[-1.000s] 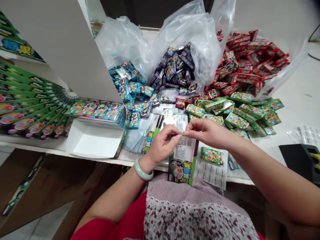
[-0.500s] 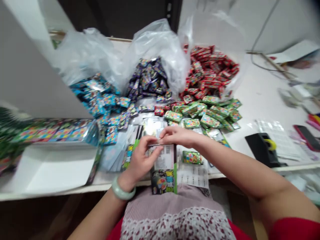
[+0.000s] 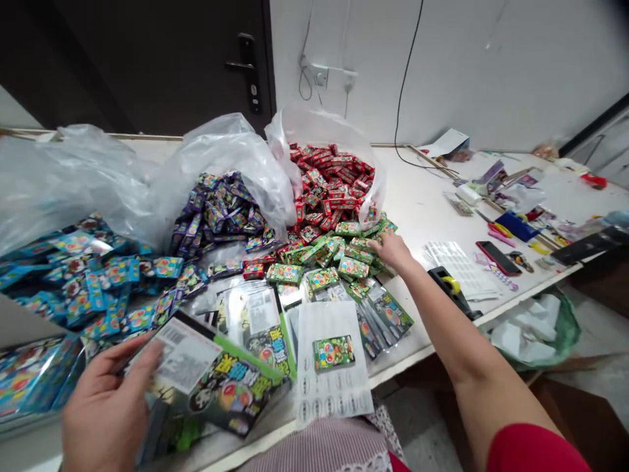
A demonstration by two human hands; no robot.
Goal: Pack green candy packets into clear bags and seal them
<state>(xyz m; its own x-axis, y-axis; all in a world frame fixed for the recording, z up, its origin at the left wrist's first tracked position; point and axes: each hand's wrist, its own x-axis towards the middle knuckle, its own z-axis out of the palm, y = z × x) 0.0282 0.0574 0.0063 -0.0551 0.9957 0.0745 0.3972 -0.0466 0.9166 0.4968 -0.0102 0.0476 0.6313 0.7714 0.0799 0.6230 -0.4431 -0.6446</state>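
My left hand [image 3: 111, 400] is closed round the edge of a flat black-and-green printed bag [image 3: 221, 380], thumb on its white label side, tilted above the table's front edge. My right hand [image 3: 390, 250] is stretched out to the right end of a pile of small green boxes [image 3: 354, 267]. Its fingertips touch the pile and are partly hidden, so the grip does not show clearly. One green box [image 3: 334, 353] lies on a sheet of oval stickers [image 3: 335, 400] in front of me. More flat printed bags [image 3: 255, 314] lie behind the held one.
Blue packets [image 3: 93, 282], purple packets [image 3: 221, 210] and red boxes [image 3: 334, 177] lie heaped by clear plastic bags [image 3: 230, 147]. At the right are a tape dispenser [image 3: 452, 292], a phone [image 3: 498, 257] and printed sheets [image 3: 457, 269]. A filled display box [image 3: 39, 373] stands at left.
My hands have parted. The left has moved left with the printed bag, and the right has left the bag's top for the green boxes. The camera view has swung right and up.
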